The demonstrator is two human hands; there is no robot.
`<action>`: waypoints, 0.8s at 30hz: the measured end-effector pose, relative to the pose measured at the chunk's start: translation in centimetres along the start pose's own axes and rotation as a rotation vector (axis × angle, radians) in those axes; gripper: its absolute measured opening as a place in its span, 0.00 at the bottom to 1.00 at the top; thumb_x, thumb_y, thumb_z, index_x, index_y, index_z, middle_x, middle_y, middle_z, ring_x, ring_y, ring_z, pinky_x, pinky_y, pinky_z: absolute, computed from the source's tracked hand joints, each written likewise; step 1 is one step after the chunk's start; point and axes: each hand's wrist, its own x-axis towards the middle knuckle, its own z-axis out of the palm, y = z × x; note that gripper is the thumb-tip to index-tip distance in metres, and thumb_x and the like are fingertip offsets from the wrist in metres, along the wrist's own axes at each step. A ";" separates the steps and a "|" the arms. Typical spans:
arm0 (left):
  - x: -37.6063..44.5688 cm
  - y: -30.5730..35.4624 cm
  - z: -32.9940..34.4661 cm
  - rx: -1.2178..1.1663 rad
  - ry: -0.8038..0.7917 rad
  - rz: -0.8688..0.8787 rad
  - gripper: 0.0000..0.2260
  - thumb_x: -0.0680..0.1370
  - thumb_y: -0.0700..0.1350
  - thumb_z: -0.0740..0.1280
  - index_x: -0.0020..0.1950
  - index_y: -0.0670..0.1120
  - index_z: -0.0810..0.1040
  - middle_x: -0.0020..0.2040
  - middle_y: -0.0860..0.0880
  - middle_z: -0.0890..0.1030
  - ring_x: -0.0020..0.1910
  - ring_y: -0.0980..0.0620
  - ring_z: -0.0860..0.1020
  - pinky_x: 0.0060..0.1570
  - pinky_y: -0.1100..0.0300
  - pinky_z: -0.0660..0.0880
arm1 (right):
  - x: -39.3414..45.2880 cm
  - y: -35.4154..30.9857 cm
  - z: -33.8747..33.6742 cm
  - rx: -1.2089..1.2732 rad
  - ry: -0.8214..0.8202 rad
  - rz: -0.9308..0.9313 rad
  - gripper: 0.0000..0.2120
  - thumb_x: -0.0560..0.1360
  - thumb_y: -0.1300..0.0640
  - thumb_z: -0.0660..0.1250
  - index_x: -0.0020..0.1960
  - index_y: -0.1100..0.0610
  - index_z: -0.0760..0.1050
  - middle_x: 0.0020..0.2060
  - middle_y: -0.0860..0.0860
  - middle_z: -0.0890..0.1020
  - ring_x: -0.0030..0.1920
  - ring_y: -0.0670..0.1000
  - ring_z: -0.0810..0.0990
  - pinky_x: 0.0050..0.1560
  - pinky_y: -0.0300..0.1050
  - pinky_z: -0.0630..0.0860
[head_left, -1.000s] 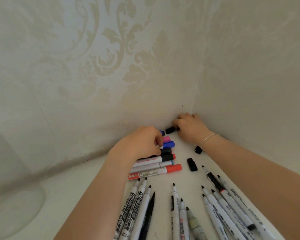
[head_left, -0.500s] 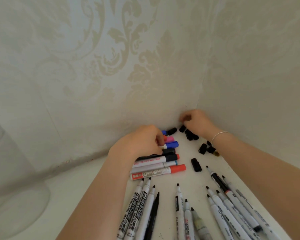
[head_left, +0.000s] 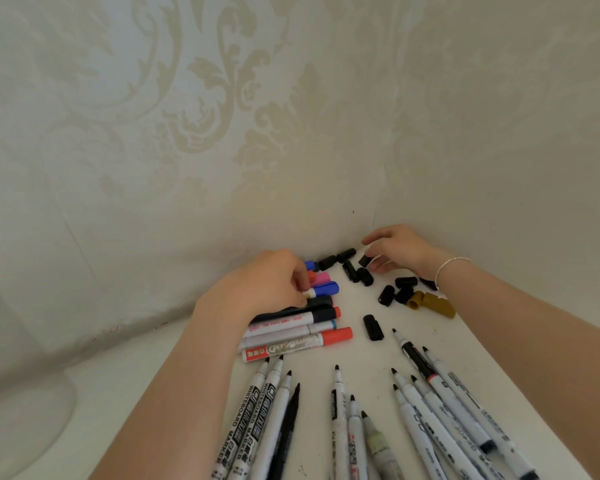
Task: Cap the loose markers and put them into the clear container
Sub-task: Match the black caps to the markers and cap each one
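Patterned walls corner a white table (head_left: 136, 382) where the right hand (head_left: 395, 249) pinches a black cap (head_left: 363, 260), the left hand (head_left: 260, 285) grips capped markers (head_left: 291, 336), uncapped markers (head_left: 423, 410) lie nearer the camera, and the container (head_left: 18, 427) stands far left, so I judge capping comes next.

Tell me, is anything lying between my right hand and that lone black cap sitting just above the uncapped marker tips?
Yes. Between the right hand and the lone black cap lies a scatter of other black caps and a gold cap on the white surface. Lifting over them should avoid any knocks.
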 end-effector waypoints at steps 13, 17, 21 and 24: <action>0.1 0.3 0.0 0.016 -0.003 0.011 0.09 0.74 0.43 0.71 0.53 0.50 0.81 0.45 0.53 0.77 0.43 0.54 0.75 0.36 0.67 0.67 | -1.1 -0.4 -2.4 -0.448 0.056 0.100 0.13 0.78 0.69 0.56 0.54 0.62 0.77 0.48 0.58 0.80 0.46 0.54 0.79 0.47 0.45 0.79; 0.1 0.5 0.0 0.030 -0.001 0.022 0.09 0.74 0.43 0.71 0.53 0.50 0.81 0.43 0.55 0.76 0.42 0.55 0.75 0.33 0.71 0.66 | -2.8 -1.5 -3.1 -0.804 -0.197 0.183 0.24 0.70 0.76 0.59 0.60 0.58 0.78 0.53 0.57 0.80 0.44 0.55 0.78 0.33 0.38 0.74; 0.0 0.7 -0.1 0.024 0.000 0.026 0.09 0.73 0.43 0.71 0.53 0.50 0.81 0.44 0.53 0.78 0.42 0.55 0.76 0.34 0.71 0.67 | -3.3 -1.0 -2.9 -0.711 -0.213 0.112 0.22 0.68 0.75 0.63 0.55 0.56 0.80 0.48 0.56 0.82 0.45 0.53 0.81 0.41 0.38 0.79; 0.0 0.5 -0.3 0.020 0.001 0.014 0.08 0.73 0.43 0.72 0.50 0.51 0.81 0.45 0.52 0.79 0.42 0.54 0.77 0.36 0.68 0.70 | -3.6 -0.8 -3.2 -0.391 -0.105 0.049 0.18 0.72 0.74 0.60 0.53 0.59 0.80 0.54 0.54 0.81 0.54 0.51 0.79 0.44 0.35 0.78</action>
